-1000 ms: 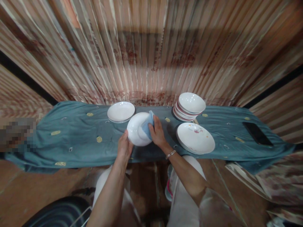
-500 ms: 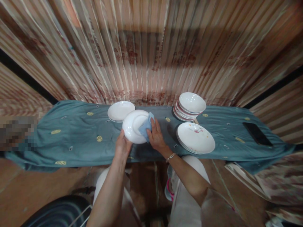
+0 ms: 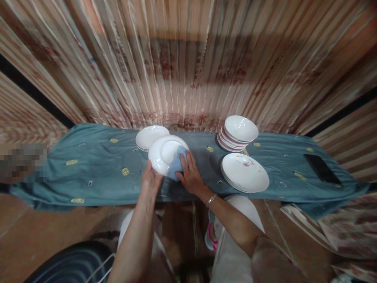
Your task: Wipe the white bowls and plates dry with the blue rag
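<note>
My left hand (image 3: 150, 181) grips the lower left rim of a white plate (image 3: 159, 155), its underside with the foot ring turned up toward me. A light blue cloth (image 3: 176, 167) lies against the plate's right side. My right hand (image 3: 190, 173) is closed over that cloth and presses it to the plate, the thumb toward the plate's lower edge. Behind the held plate, a small stack of white plates (image 3: 151, 135) rests on the table, partly covered by it. The fingers of my left hand under the plate are hidden.
On the right stand a stack of bowls (image 3: 240, 129) and, nearer me, a stack of flower-patterned plates (image 3: 244, 175). A black phone (image 3: 322, 168) lies at the far right of the blue-green tablecloth (image 3: 103, 181). A pleated curtain (image 3: 182, 70) hangs behind the table.
The plate has tilted and shifted slightly left. My right hand has slid the cloth down and to the left, toward the plate's lower right edge.
</note>
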Demonstrator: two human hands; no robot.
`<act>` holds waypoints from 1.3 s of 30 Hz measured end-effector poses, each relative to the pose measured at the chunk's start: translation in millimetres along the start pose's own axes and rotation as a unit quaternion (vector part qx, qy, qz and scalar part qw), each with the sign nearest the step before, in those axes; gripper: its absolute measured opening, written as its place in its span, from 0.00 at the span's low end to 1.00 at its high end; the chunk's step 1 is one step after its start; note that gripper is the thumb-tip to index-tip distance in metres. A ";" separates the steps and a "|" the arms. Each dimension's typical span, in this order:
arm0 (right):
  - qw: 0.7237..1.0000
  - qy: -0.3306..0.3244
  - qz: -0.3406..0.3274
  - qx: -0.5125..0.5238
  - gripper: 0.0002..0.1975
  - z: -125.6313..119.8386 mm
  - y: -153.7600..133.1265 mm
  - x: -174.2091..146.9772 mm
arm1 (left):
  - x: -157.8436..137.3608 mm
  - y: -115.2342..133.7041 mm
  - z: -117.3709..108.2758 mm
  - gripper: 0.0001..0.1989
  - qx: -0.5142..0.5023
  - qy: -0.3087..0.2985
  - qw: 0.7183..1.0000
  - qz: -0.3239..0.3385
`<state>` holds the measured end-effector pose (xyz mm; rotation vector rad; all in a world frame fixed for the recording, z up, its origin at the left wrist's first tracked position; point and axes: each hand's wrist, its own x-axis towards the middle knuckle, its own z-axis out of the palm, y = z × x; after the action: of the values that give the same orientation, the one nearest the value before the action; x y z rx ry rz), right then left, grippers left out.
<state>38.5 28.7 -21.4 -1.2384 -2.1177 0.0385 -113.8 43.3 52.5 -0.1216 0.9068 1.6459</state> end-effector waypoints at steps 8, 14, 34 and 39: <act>0.998 -0.024 -0.049 -0.041 0.33 0.2 -16.4 3.2 | 9.0 -8.8 -6.0 0.15 0.039 -0.033 0.998 0.023; 0.998 -0.035 -0.044 -0.016 0.32 0.4 -24.4 10.0 | 9.9 -18.3 -11.1 0.08 0.075 -0.069 0.993 0.056; 0.994 0.072 0.070 0.040 0.27 -26.8 -11.1 63.1 | -8.6 -21.9 -11.9 0.18 0.139 -0.186 0.970 0.075; 0.973 0.130 0.153 0.118 0.28 -9.3 18.4 62.9 | -8.5 -22.8 -11.2 0.19 0.133 -0.169 0.974 0.076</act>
<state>37.5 85.2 13.0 -1.3337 -1.6337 0.2417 -95.7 29.8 38.2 0.4116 0.8774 1.6046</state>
